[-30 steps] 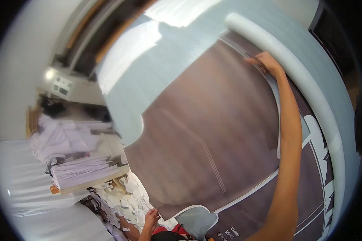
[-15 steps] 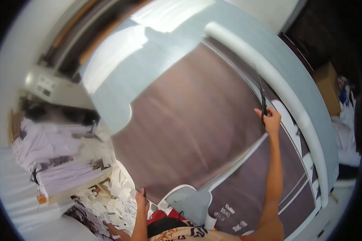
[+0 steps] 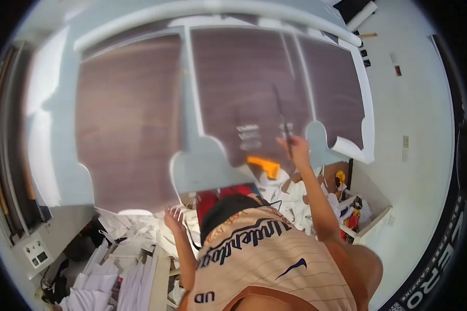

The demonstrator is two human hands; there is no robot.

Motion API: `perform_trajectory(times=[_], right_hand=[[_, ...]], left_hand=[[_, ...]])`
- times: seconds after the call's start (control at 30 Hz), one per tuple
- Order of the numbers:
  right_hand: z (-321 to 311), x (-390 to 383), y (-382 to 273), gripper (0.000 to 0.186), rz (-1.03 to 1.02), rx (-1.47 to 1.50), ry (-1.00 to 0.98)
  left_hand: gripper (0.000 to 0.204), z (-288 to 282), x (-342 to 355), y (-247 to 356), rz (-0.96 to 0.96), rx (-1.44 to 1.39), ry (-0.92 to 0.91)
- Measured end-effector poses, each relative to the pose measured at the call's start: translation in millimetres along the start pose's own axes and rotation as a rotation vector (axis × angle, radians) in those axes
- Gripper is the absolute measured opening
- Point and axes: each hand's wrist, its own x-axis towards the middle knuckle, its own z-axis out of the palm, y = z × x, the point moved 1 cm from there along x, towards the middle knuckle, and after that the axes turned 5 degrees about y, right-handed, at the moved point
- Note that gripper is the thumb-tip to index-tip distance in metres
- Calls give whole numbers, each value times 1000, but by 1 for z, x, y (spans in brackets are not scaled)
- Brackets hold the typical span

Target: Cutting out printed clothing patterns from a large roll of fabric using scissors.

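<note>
Dark scissors (image 3: pixel 287 129) are gripped in my right hand (image 3: pixel 298 151), raised over the middle brown printed sheet (image 3: pixel 238 78), blades pointing away from me. The scissors are blurred, so I cannot tell if the blades are apart. My left hand (image 3: pixel 175 220) has its fingers spread at the near edge of the left brown sheet (image 3: pixel 129 119); whether it touches the sheet I cannot tell. Both sheets have curved cutouts with white margins. An orange tool (image 3: pixel 264 167), its kind unclear, lies at the middle sheet's near edge.
A third brown sheet (image 3: pixel 332 78) lies at the right with a curled white corner. Behind the sheets runs a long white roll (image 3: pixel 218 10) on the pale blue table (image 3: pixel 200 171). White scraps (image 3: pixel 296 207) pile up below the table's near edge. A control box (image 3: pixel 35 251) stands at left.
My view has swung to the right. My right hand has brought the scissors back from the sheet's far side. The left hand's fingers have come off the sheet's edge and spread.
</note>
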Motion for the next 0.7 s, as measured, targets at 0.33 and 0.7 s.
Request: perform_trajectory(times=[0.33, 0.7], right_hand=[[-17, -192, 136, 34, 214, 221, -38], [172, -158, 116, 45, 513, 466, -609]], left_hand=[[52, 180, -55, -88, 407, 647, -551], [28, 310, -5, 42, 673, 640, -585]])
